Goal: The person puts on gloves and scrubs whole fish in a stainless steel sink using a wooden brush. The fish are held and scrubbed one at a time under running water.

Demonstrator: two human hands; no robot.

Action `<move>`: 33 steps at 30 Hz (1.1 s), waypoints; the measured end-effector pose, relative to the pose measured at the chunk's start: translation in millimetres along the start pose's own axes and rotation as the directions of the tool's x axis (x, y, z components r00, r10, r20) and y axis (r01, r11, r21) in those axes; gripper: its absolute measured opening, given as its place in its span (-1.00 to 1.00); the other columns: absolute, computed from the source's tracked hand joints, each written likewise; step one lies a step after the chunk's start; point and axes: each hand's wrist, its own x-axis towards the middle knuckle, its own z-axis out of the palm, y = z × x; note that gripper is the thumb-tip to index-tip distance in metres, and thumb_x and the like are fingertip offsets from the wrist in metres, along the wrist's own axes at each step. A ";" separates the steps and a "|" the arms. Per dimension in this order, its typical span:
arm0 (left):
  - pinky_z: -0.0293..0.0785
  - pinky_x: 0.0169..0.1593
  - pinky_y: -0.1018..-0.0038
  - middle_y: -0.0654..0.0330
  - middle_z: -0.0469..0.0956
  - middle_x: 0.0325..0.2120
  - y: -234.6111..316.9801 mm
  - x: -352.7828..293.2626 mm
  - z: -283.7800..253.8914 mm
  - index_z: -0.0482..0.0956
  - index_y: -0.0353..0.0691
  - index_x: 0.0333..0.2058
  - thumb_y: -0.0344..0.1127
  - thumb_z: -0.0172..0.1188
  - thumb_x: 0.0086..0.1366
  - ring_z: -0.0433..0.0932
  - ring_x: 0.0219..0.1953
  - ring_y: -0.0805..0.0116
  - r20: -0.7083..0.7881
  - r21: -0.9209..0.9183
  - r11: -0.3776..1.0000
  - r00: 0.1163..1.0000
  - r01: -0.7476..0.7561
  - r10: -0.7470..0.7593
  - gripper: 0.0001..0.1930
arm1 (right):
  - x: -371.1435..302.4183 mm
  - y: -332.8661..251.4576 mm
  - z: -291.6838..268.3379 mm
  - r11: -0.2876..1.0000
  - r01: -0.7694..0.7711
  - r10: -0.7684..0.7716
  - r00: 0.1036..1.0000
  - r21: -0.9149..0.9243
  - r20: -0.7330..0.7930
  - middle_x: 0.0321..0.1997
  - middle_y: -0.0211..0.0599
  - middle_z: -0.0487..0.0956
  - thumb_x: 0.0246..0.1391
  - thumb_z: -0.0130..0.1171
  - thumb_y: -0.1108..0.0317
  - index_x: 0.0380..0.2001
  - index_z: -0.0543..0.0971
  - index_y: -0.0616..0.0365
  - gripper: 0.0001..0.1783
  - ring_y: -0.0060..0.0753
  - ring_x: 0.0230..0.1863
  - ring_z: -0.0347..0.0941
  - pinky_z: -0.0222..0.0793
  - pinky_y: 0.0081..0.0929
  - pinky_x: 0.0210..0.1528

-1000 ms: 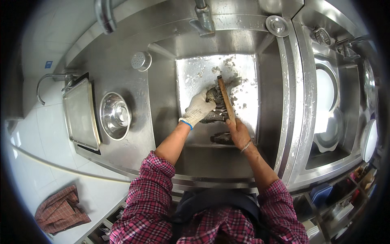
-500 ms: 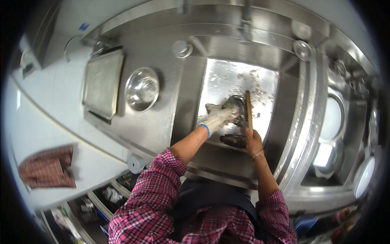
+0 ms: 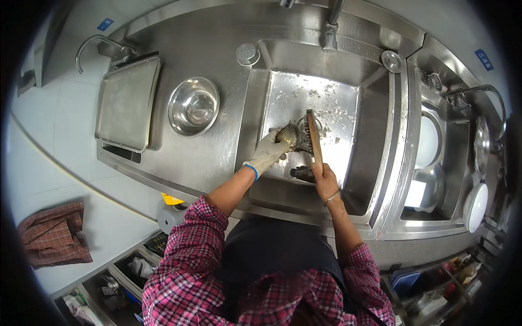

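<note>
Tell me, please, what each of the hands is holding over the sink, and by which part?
The gloved left hand grips a fish around its body. The bare right hand holds a long wooden-handled tool by its near end.

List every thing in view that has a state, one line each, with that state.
left hand: gloved, gripping the fish
fish: held down in the sink
right hand: bare, closed on the scaler
scaler: laid against the fish
sink: littered with scales
steel bowl: upright, empty
metal tray: flat, empty

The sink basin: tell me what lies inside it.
In the sink basin, a fish under the gloved left hand, scattered scales, another dark fish. The tool hides the drain.
</note>
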 end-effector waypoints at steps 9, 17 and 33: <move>0.47 -0.52 0.45 0.19 0.56 -0.59 15.9 -26.3 -16.1 0.53 -0.31 -0.01 -0.14 0.20 0.12 0.54 -0.60 0.42 0.040 0.249 0.951 0.983 -0.183 0.178 -0.51 | -37.5 -41.2 8.3 0.998 -0.026 0.026 1.000 -0.058 0.003 -0.35 0.25 0.57 0.26 0.05 -0.14 -0.27 0.50 0.34 -0.39 0.27 -0.21 0.52 0.38 -0.03 -0.14; 0.41 -0.64 0.49 0.20 0.53 -0.63 -23.0 52.4 29.2 0.51 -0.38 -0.16 -0.19 0.23 0.14 0.51 -0.66 0.44 0.231 -0.093 0.996 0.973 0.004 0.018 -0.61 | 12.1 57.2 12.0 0.934 -0.353 0.355 0.934 0.051 -0.048 -0.25 0.24 0.59 0.23 -0.01 -0.26 -0.14 0.54 0.32 -0.29 0.30 -0.12 0.51 0.38 -0.05 -0.02; 0.39 0.17 0.36 -0.12 0.52 -0.02 -44.4 292.5 99.7 0.32 -0.26 0.26 -0.34 0.23 0.16 0.52 0.04 0.09 0.051 0.075 0.928 0.931 -0.365 0.362 -0.35 | 212.9 94.8 0.9 0.997 -0.053 0.045 0.991 -0.060 -0.125 -0.31 0.14 0.62 0.35 0.01 0.10 0.47 0.01 -0.14 -0.28 0.13 -0.27 0.60 0.44 -0.13 -0.20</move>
